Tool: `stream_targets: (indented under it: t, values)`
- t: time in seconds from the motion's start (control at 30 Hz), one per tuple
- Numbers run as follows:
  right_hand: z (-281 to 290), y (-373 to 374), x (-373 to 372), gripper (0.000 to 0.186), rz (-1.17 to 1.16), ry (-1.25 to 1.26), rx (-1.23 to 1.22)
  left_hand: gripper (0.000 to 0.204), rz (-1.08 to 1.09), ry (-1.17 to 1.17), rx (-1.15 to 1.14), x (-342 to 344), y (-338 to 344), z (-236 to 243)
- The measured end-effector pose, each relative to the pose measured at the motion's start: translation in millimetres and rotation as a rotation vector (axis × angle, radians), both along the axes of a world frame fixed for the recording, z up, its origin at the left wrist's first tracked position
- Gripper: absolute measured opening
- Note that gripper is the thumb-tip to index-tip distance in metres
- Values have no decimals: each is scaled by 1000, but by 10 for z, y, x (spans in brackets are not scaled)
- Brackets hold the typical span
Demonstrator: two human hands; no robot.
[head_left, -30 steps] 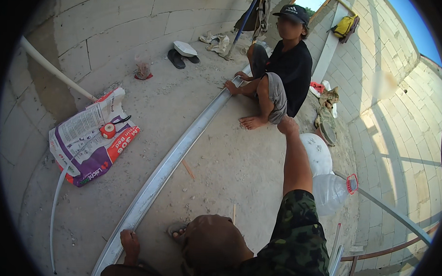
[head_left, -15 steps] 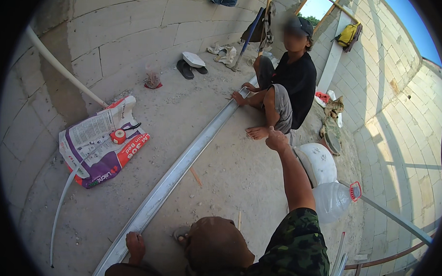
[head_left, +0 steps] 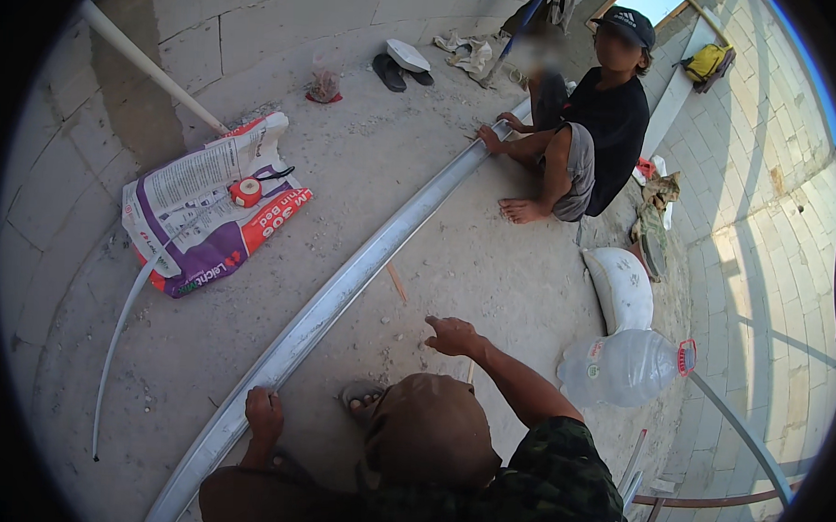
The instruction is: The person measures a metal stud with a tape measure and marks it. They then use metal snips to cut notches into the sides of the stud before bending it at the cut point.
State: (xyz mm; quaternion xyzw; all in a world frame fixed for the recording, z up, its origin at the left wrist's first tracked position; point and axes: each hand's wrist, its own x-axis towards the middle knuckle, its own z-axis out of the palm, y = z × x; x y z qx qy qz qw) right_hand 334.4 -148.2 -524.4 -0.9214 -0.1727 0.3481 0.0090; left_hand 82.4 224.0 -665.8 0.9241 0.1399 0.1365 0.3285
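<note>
A long metal channel (head_left: 332,299) runs diagonally over the concrete floor, from the lower left toward a crouching co-worker (head_left: 603,116). My left hand (head_left: 264,414) is closed round its near edge. Held out over the floor to the right of the channel, my right hand (head_left: 452,336) has its index finger stretched and the others partly curled, with nothing visible in it. It does not touch the channel. The co-worker's hands (head_left: 498,140) rest on the channel's far end. My bent knee (head_left: 431,427) in brown cloth sits between my arms.
A printed sack (head_left: 208,203) lies at the left, with a red tape measure (head_left: 245,192) on it and its blade pulled out. Right of me are a clear plastic jug (head_left: 621,369) and a white sack (head_left: 620,286). Slippers (head_left: 390,71) lie by the block wall.
My right hand has come down and left, from near the co-worker's foot to above the floor beside the channel. My left hand stays on the channel. The view has shifted slightly.
</note>
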Motion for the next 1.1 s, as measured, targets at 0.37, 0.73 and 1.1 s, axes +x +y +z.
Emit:
stream_targets:
  t: [0.37,0.73,1.1]
  values:
    - [-94,-208,354,58,-99,-59,-30,9,1,-95,-48,-21,12,25]
    - [-353,-180,624,58,-96,-116,63,11,25,-97,-46,-57,6,15]
    - [-489,261,298,54,-130,-75,206,11,-9,-96,-17,-52,43,-65]
